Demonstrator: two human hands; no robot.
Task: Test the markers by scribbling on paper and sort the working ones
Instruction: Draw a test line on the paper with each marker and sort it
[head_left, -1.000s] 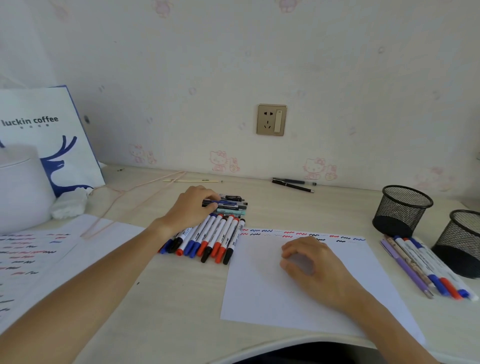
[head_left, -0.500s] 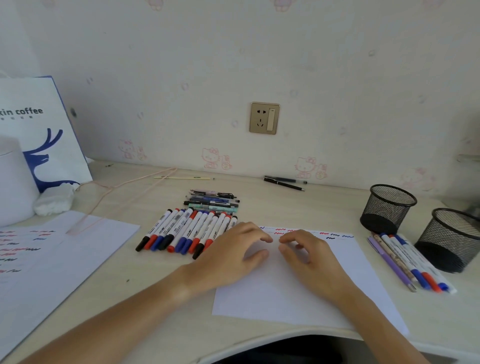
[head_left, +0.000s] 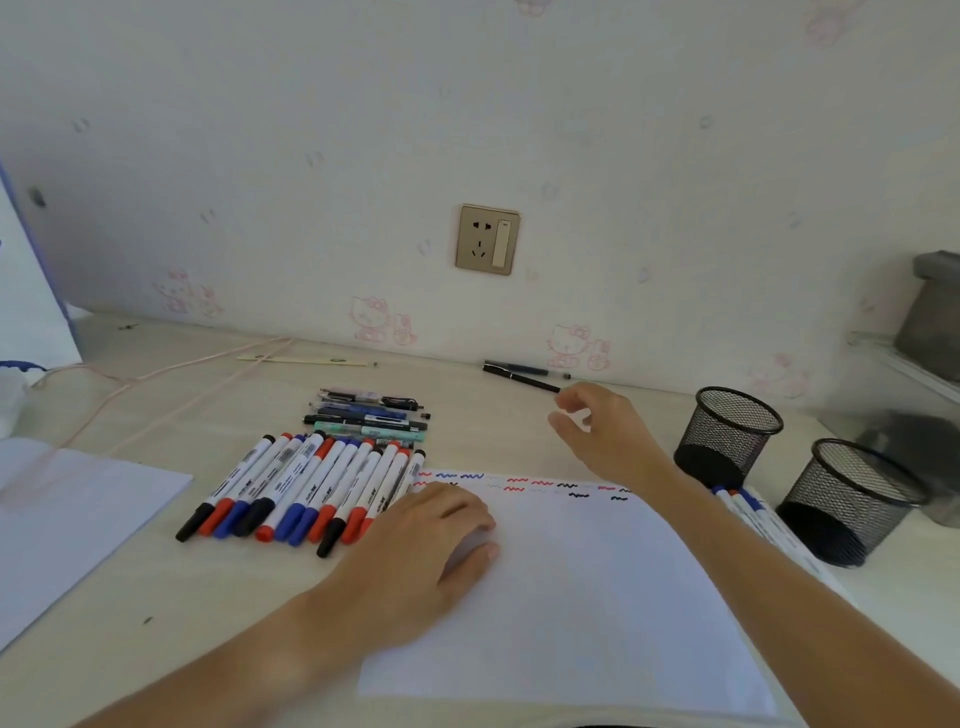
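Left hand (head_left: 415, 551) presses paper (head_left: 571, 597), fingers relaxed; right hand (head_left: 602, 436) hovers loosely curled, empty.

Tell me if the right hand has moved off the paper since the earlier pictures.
Yes. The right hand has lifted off the test paper and gone away from the person, past its scribbled edge, toward the black pen by the wall.
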